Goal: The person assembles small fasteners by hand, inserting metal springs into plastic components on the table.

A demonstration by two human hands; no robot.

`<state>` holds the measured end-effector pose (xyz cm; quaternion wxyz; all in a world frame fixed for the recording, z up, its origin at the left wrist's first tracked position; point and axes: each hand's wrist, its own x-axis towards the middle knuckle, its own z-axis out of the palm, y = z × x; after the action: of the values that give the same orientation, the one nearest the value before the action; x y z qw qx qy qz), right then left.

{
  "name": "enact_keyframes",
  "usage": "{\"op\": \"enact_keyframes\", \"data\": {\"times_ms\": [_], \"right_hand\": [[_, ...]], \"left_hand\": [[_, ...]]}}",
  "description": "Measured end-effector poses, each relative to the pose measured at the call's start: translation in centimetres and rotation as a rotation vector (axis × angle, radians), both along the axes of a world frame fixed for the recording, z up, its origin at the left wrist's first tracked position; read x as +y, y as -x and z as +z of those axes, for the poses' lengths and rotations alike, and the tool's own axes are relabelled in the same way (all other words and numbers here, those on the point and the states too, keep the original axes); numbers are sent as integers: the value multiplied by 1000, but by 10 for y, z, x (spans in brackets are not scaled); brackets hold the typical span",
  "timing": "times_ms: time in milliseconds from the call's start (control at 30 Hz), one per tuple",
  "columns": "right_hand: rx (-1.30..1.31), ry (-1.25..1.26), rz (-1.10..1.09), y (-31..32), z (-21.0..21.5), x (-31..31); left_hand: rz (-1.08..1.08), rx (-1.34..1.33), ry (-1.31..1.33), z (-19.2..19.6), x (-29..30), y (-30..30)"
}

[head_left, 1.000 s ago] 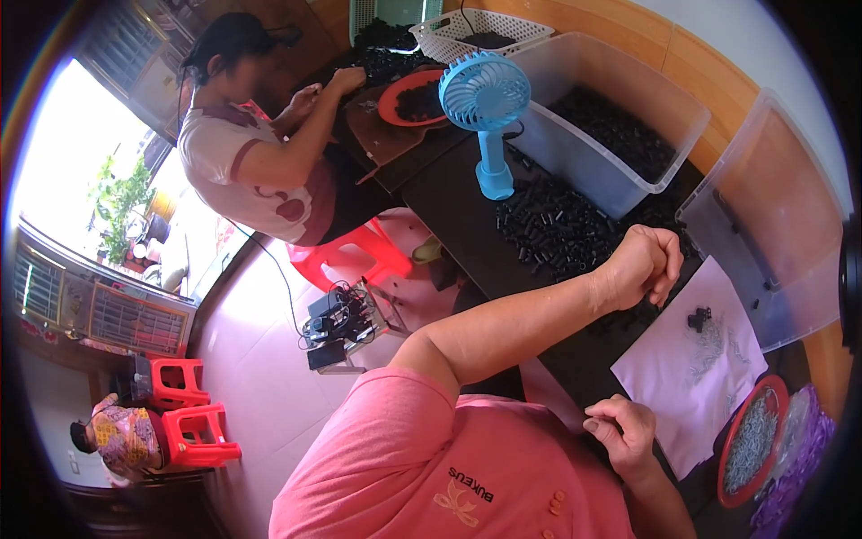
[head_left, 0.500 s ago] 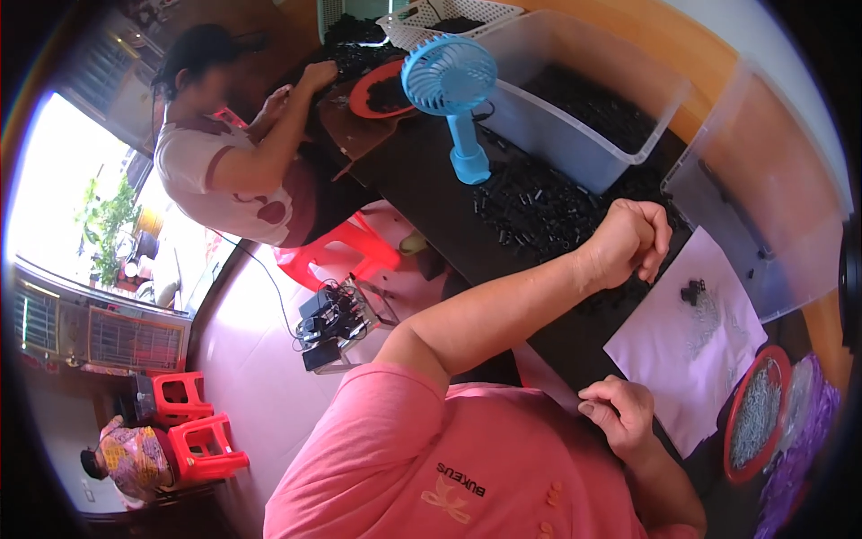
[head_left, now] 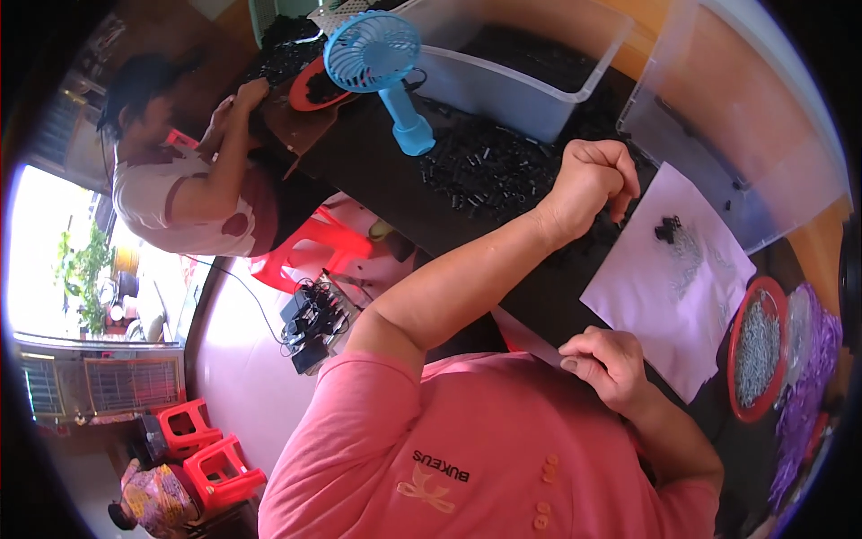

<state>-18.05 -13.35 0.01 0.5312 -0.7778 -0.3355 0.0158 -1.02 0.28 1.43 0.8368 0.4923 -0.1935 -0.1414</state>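
Left hand (head_left: 589,182) and right hand (head_left: 611,366) are curled; any contents cannot be told. Small black plastic-looking tubes (head_left: 492,172) at left are judged light, stiff, best pinched mid-length.

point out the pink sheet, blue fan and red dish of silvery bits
Pink sheet (head_left: 648,310), head view: bare lower part
Blue fan (head_left: 373,52), head view: round grille
Red dish (head_left: 751,415), head view: lower rim

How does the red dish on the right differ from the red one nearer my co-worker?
Contents: the right-hand dish holds silver pieces, while the far dish holds dark pieces.
Fill: silver covers most of the right-hand dish; the far dish shows bare red beside its heap.
Place: the right-hand dish lies beside purple plastic; the far dish is partly hidden by the blue fan.
Both are red with curved rims.
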Motion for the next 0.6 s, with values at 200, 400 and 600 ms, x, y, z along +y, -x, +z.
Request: {"op": "enact_keyframes", "data": {"times_ms": [200,400,600], "right_hand": [[81,-18,-1,4,-3,0],[53,-38,-9,3,-6,-1],[95,-70,-8,3,-4,-2]], "left_hand": [[79,-110,-64,8,-6,19],[47,-238,-161,42,14,48],[636,-620,-419,18,107,56]]}}
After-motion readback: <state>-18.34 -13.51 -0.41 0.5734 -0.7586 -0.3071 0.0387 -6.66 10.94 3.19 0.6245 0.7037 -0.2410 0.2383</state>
